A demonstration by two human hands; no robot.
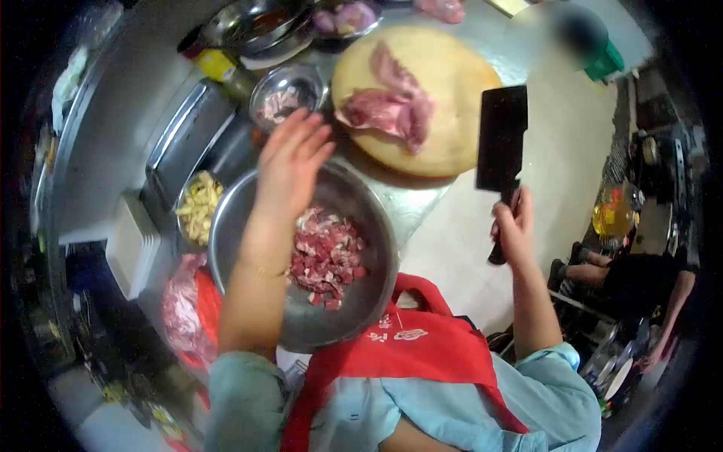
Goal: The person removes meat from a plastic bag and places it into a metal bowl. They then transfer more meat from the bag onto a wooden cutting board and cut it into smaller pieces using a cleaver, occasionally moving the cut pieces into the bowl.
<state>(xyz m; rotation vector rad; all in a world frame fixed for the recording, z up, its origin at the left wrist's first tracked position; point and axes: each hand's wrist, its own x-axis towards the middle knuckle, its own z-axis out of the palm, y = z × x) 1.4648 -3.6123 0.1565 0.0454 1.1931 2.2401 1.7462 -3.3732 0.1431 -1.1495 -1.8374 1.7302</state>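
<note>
My right hand point(515, 227) grips the handle of a cleaver point(501, 139), its dark broad blade pointing up beside the board. My left hand point(296, 160) is open and slightly blurred, fingers stretched out over the far rim of a large metal bowl point(376, 260). Diced raw meat point(328, 256) lies in that bowl, partly hidden by my left forearm. Just beyond my left fingertips stands a small metal bowl point(310, 84) with pale meat pieces point(279, 104) in it. Larger pieces of raw meat point(392, 105) rest on the round wooden chopping board point(459, 75).
Left of the large bowl are a bowl of ginger-like pieces point(199, 207), stacked white trays point(134, 245) and a plastic bag point(188, 309). Purple onions point(345, 18) sit behind. Another person point(640, 279) is at right, near an oil container point(614, 215). Someone blurred stands beyond the board.
</note>
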